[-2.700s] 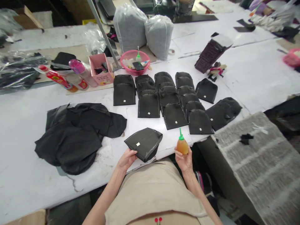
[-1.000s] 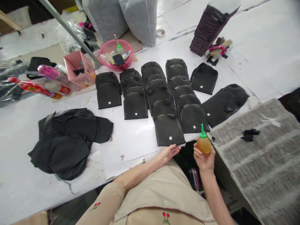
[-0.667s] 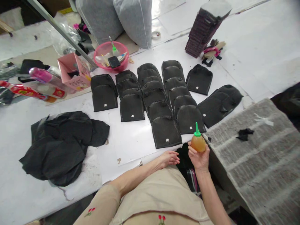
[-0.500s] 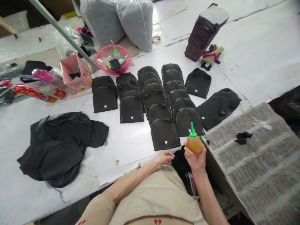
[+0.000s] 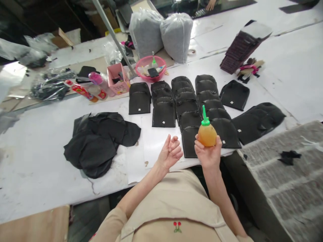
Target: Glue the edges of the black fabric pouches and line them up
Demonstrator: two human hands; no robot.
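Note:
My right hand (image 5: 208,156) is closed around a round squeeze bottle (image 5: 207,135) of amber liquid. Its green nozzle points up, over the rows of black pieces. To the left, over the table's front edge, my left hand (image 5: 171,151) is raised with loosely curled fingers, the thumb apart from them and nothing visible in it. Black padded pieces with rounded tops lie overlapped in columns, among them a column (image 5: 163,114) with a small white tag. A single black piece (image 5: 234,94) and a slanted stack (image 5: 259,121) lie farther right.
A heap of black fabric (image 5: 93,148) lies on the white table (image 5: 40,161) at left. Behind are a pink basin (image 5: 141,75), a pink box (image 5: 118,85), bottles and filled bags (image 5: 176,37). A tall dark stack (image 5: 242,47) stands back right. A grey-covered surface (image 5: 290,181) is at right.
Both hands have risen; the right brought the squeeze bottle higher, over the black pieces. My left hand has turned, its thumb now away from the fingers. The view has swung left.

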